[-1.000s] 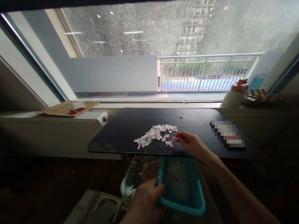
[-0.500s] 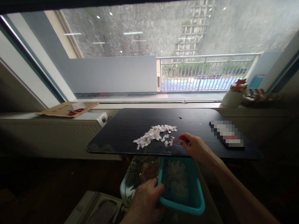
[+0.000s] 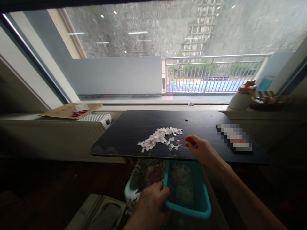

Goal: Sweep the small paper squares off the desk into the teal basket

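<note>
My left hand (image 3: 153, 199) grips the near left rim of a turquoise plastic bin (image 3: 206, 199), which sits under the table's front edge. Many white paper scraps (image 3: 181, 179) lie inside it. Over the table, my right hand (image 3: 198, 147) pinches a thin, pinkish see-through plastic piece (image 3: 182, 142), its exact kind unclear. That piece's left edge is beside a few loose scraps at the right of a pile of small white paper pieces (image 3: 157, 137) on the black tabletop (image 3: 122, 127).
A pixelated flat object (image 3: 233, 137) lies at the table's right. Left, red-handled scissors (image 3: 79, 113) rest on brown paper (image 3: 57, 111) above a radiator (image 3: 59, 134). A white pot (image 3: 238, 100) stands on the sill. Below are a patterned basket (image 3: 130, 188) and an open box (image 3: 96, 207).
The view has shifted slightly. My right hand still pinches the plastic piece by the scraps, and its tilt looks a little different. My left hand stays on the bin's rim.
</note>
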